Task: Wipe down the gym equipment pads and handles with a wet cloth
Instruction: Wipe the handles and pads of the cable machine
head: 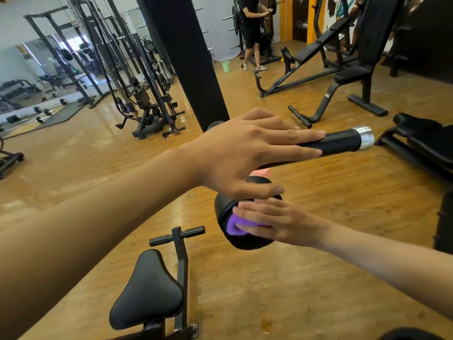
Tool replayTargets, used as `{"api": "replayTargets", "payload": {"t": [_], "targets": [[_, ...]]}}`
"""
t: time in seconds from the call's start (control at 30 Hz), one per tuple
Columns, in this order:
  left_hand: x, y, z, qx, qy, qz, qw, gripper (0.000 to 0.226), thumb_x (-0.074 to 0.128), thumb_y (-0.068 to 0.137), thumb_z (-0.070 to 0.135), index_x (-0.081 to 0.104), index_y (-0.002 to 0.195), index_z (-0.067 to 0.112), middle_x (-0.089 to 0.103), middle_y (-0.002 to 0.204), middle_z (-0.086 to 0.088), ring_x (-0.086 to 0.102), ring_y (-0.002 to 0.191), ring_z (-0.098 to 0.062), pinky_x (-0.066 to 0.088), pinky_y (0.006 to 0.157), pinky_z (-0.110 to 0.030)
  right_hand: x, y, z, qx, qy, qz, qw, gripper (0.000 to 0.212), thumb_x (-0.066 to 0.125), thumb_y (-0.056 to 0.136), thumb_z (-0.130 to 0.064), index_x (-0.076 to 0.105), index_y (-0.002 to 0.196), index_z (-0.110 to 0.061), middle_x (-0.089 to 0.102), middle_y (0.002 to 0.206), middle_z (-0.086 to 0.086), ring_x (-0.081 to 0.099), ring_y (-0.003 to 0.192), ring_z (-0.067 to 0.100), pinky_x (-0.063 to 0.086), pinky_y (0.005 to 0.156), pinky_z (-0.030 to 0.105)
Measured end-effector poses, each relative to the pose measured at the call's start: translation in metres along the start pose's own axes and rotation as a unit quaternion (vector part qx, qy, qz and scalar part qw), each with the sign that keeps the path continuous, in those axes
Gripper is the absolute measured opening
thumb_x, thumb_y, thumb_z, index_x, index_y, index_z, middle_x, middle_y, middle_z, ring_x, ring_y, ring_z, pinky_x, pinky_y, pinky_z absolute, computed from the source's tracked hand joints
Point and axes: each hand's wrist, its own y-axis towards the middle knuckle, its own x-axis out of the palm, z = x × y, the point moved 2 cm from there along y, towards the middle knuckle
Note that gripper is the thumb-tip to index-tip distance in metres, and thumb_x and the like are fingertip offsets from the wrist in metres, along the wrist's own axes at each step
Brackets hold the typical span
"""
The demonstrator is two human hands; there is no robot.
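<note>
I've got a glossy wood plank floor (318,278) all round. Standing on it:
- padded seat (149,290) on a steel post, bottom centre
- incline bench (343,77), upper right
- low black bench (429,143), far right
- cable rack (147,106) and black pillar (181,57), left of centre

Dumbbells (43,117) lie by a dark mat (63,114), far left. Green bucket (226,66) at the back. Small dark stain (266,324) near the seat base.

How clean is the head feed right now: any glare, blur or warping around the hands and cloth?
Head view: evenly lit. The left hand is sharp, while the right hand on the purple cloth is slightly soft. There is a bright highlight on the chrome cap of the handle and glare patches on the glossy floor at left. Wide-angle warp tilts the black pillar.
</note>
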Motion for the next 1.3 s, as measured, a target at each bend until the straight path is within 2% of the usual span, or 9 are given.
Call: {"api": "replayTargets", "payload": {"t": [0.1,0.27,0.33,0.5,0.7,0.87,0.93,1.13,1.3], "targets": [[-0.001,-0.003,0.005,0.004,0.005,-0.005,1.0,0.067,0.041,0.1,0.054,0.042,0.159,0.021,0.032,0.169,0.0,0.041,0.149,-0.019,0.028,0.119,-0.049,-0.001,0.013,-0.002,0.051,-0.018,0.056,0.997,0.037,0.065,0.1,-0.005,0.06,0.136,-0.01,0.055,0.142,0.01,0.057,0.13,0.025,0.031,0.122,0.037],[-0.003,-0.007,0.007,-0.012,0.003,-0.012,1.0,0.065,0.044,0.1,0.051,0.044,0.157,0.021,0.033,0.168,0.0,0.043,0.147,-0.022,0.029,0.118,-0.048,0.025,-0.022,-0.021,-0.069,-0.001,-0.069,0.995,0.046,0.071,0.095,-0.003,0.061,0.14,-0.01,0.053,0.151,0.008,0.043,0.145,0.023,0.041,0.116,0.039],[-0.003,-0.01,0.008,-0.019,0.005,-0.018,1.0,0.065,0.046,0.1,0.051,0.044,0.157,0.021,0.033,0.168,0.0,0.043,0.147,-0.021,0.029,0.118,-0.048,0.017,-0.01,-0.021,-0.092,0.007,-0.07,0.993,0.043,0.066,0.099,-0.003,0.06,0.141,-0.01,0.05,0.154,0.01,0.041,0.147,0.025,0.04,0.116,0.039],[-0.006,-0.013,0.017,-0.012,-0.001,-0.016,1.0,0.064,0.042,0.101,0.053,0.043,0.158,0.023,0.033,0.168,0.002,0.041,0.149,-0.019,0.028,0.119,-0.048,0.002,0.032,-0.027,0.033,0.027,0.043,0.998,0.03,0.067,0.1,-0.008,0.07,0.129,-0.009,0.06,0.143,0.012,0.055,0.135,0.026,0.046,0.11,0.041],[-0.007,-0.017,0.016,-0.02,0.009,-0.021,1.0,0.064,0.046,0.1,0.05,0.044,0.157,0.022,0.034,0.168,0.0,0.044,0.146,-0.022,0.029,0.117,-0.049,0.026,-0.014,-0.046,-0.101,0.039,-0.094,0.99,0.047,0.073,0.095,-0.006,0.059,0.139,-0.009,0.05,0.154,0.008,0.042,0.146,0.025,0.041,0.115,0.039],[-0.009,-0.021,0.02,-0.016,-0.003,-0.011,1.0,0.064,0.039,0.1,0.052,0.046,0.156,0.024,0.038,0.166,0.0,0.045,0.146,-0.021,0.03,0.117,-0.05,0.0,0.046,-0.028,0.104,0.046,0.098,0.989,0.025,0.067,0.099,-0.007,0.073,0.123,-0.007,0.064,0.138,0.014,0.055,0.135,0.03,0.046,0.111,0.047],[-0.008,-0.022,0.021,-0.018,0.003,-0.013,1.0,0.065,0.039,0.1,0.054,0.044,0.157,0.025,0.037,0.166,0.002,0.044,0.147,-0.02,0.029,0.118,-0.05,0.006,0.043,-0.032,0.14,0.016,0.102,0.985,0.023,0.07,0.098,-0.007,0.075,0.12,-0.007,0.063,0.135,0.012,0.061,0.126,0.029,0.045,0.112,0.045],[-0.01,-0.029,0.021,-0.022,0.001,-0.02,1.0,0.064,0.043,0.101,0.054,0.044,0.157,0.024,0.036,0.167,0.002,0.04,0.149,-0.018,0.029,0.117,-0.047,0.011,0.023,-0.039,-0.009,-0.019,0.004,1.0,0.038,0.068,0.099,-0.011,0.066,0.137,-0.015,0.056,0.148,0.007,0.049,0.141,0.025,0.041,0.116,0.04],[-0.011,-0.035,0.024,-0.02,0.005,-0.02,1.0,0.062,0.044,0.101,0.052,0.046,0.156,0.024,0.036,0.167,0.002,0.041,0.149,-0.019,0.028,0.117,-0.046,-0.001,0.032,-0.037,-0.04,-0.035,-0.046,0.998,0.05,0.053,0.101,-0.048,0.064,0.139,-0.017,0.048,0.156,0.006,0.041,0.147,0.027,0.019,0.125,0.041]]}}
